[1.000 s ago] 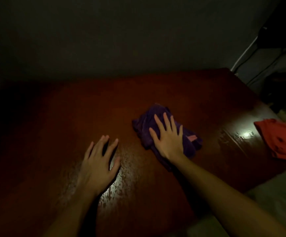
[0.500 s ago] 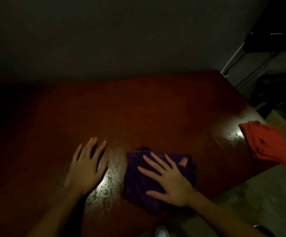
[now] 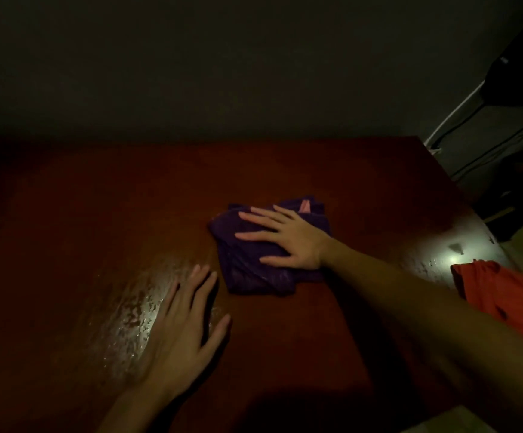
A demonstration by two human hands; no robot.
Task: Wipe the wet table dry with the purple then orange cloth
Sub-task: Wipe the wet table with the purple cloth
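Purple pass underway: right hand [image 3: 288, 237] flat, fingers straight, pressing purple cloth [image 3: 254, 270]; wet patch left of it by open left hand [image 3: 185, 326], orange cloth [image 3: 503, 292] untouched right.

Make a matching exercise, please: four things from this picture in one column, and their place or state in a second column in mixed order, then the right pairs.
Column 1
1. purple cloth
2. orange cloth
3. left hand
4. right hand

Column 2
A. flat on the bare table, beside shiny water drops
B. pressing down with spread fingers
C. crumpled near the middle, under a palm
D. untouched at the right edge

Pairs: 1-C, 2-D, 3-A, 4-B
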